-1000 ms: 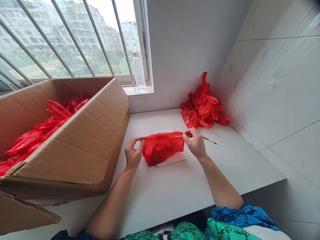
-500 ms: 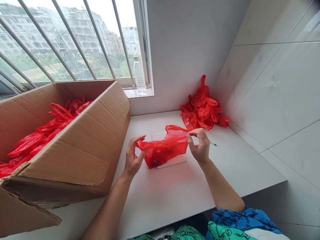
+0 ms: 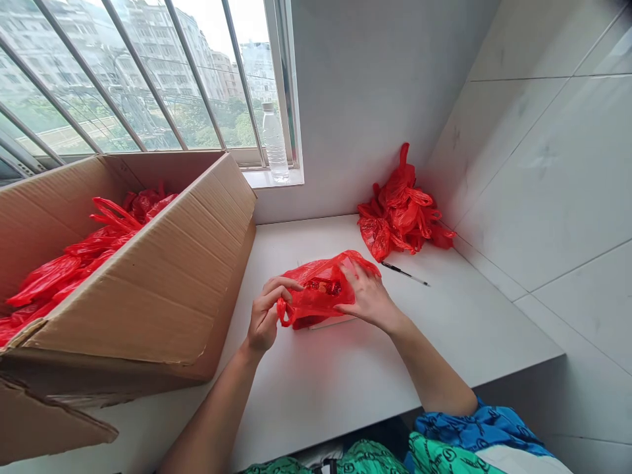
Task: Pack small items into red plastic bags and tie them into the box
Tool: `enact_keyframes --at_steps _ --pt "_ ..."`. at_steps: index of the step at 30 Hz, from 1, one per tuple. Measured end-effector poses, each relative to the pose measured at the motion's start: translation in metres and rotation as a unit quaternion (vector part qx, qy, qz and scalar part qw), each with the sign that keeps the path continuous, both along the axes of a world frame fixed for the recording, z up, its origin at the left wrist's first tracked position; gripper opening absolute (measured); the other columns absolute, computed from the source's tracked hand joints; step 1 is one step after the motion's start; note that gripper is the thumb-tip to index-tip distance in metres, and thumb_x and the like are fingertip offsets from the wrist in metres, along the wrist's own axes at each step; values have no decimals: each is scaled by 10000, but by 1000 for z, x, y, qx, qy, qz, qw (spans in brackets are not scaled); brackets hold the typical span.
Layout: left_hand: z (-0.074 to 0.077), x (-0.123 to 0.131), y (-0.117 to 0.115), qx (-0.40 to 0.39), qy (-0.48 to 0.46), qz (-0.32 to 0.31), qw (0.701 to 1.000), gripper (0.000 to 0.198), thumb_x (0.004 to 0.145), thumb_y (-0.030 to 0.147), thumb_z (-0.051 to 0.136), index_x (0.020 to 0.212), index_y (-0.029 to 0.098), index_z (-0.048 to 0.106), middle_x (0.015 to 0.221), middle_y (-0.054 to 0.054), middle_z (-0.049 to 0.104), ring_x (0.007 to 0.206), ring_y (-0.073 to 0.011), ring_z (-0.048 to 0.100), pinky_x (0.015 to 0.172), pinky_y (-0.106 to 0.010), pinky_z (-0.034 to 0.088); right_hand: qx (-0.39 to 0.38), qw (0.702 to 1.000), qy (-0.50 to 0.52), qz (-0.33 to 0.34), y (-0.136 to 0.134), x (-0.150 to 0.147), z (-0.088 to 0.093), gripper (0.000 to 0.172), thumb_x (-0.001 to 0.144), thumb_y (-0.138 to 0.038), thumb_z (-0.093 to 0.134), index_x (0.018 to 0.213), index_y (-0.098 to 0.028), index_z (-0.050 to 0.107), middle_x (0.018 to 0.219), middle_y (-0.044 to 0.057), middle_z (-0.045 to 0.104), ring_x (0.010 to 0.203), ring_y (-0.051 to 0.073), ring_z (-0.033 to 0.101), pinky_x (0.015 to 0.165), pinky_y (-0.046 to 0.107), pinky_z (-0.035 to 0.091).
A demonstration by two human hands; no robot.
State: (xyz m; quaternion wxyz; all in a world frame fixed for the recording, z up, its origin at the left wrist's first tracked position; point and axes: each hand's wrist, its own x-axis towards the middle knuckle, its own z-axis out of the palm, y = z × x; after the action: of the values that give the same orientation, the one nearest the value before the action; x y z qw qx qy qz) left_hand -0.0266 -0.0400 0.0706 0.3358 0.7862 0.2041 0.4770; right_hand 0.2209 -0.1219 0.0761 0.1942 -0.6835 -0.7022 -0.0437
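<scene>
A thin red plastic bag (image 3: 318, 306) lies on the white table between my hands, its mouth spread apart. Something dark red and orange shows inside, too obscured by the film to name. My left hand (image 3: 268, 313) pinches the bag's left edge beside a looped handle. At the right side of the mouth is my right hand (image 3: 370, 296), its fingers spread and the fingertips reaching inside the opening against the film. Under the bag, a pale flat item (image 3: 336, 322) pokes out, mostly hidden.
A large cardboard box (image 3: 148, 289) stands on the left, holding several red bags (image 3: 74, 260). More red bags (image 3: 402, 214) are heaped in the back right corner, with a pen (image 3: 405, 273) in front. A clear bottle (image 3: 275, 145) stands on the windowsill.
The bag has gone from stretched between both hands to lower and wider open. My right hand has let go of its pinch and moved left into the mouth. The pen is now more exposed.
</scene>
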Motion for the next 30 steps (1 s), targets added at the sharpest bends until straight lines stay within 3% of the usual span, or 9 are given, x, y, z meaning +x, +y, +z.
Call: enact_keyframes --at_steps 4,6,9,13,15,17,19,22,30 --pt "8 -8 4 1 35 10 999 263 893 275 331 777 220 560 1130 -80 697 1073 -267 595 1075 -484 378 -45 999 -6 8 -4 4 0 1070 708 -464 808 1570 -238 216 1574 208 312 1334 409 444 1013 572 422" --pt "19 -6 -4 43 21 59 997 334 939 329 303 943 226 621 1142 -78 693 1103 -266 594 1097 -494 355 0 1000 -3 31 -4 0 4 921 768 -479 761 1538 -244 312 1536 181 392 1319 391 454 1018 563 415" --pt "33 7 -22 161 45 86 982 331 966 373 357 1078 245 640 1142 -60 699 1088 -249 626 1129 -485 329 98 994 18 51 -2 -9 12 448 928 -389 602 1354 -261 557 1344 107 599 1192 308 546 1010 494 422" --pt "24 32 -30 228 223 70 945 229 971 321 467 1073 269 665 1022 -17 742 904 -208 692 1135 -453 291 110 991 9 77 2 -14 7 227 960 -267 545 1152 -266 667 1154 65 691 1094 264 579 950 430 458" --pt "8 37 -23 222 272 108 930 240 987 319 445 1042 262 671 873 -10 747 753 -199 689 1081 -448 320 61 997 -25 51 3 -10 -2 339 891 -295 656 1227 -255 634 1245 108 653 1121 303 577 920 458 470" --pt "-8 35 -14 211 301 149 918 265 999 321 414 983 252 669 720 -4 721 622 -197 657 1013 -441 353 -10 999 -46 -5 2 -5 -11 619 773 -368 782 1337 -238 563 1288 166 616 1100 346 598 882 486 481" --pt "-19 30 -7 195 329 176 907 276 997 336 404 914 242 649 564 12 656 504 -197 600 931 -430 381 -91 994 -36 -45 1 0 -16 823 693 -442 831 1410 -214 497 1197 188 649 1008 349 642 814 461 499" --pt "-27 23 -5 157 366 188 898 194 933 401 504 894 232 589 442 45 551 425 -207 533 780 -392 388 -168 985 8 -43 -4 3 -14 896 682 -504 816 1443 -196 456 1043 161 689 899 325 674 702 388 504" --pt "-31 18 -6 77 422 143 892 398 733 482 745 977 215 577 956 -96 676 756 -268 636 740 -352 367 -173 985 25 11 -12 0 -2 803 721 -484 785 1421 -228 484 1042 124 697 883 297 676 633 336 478"
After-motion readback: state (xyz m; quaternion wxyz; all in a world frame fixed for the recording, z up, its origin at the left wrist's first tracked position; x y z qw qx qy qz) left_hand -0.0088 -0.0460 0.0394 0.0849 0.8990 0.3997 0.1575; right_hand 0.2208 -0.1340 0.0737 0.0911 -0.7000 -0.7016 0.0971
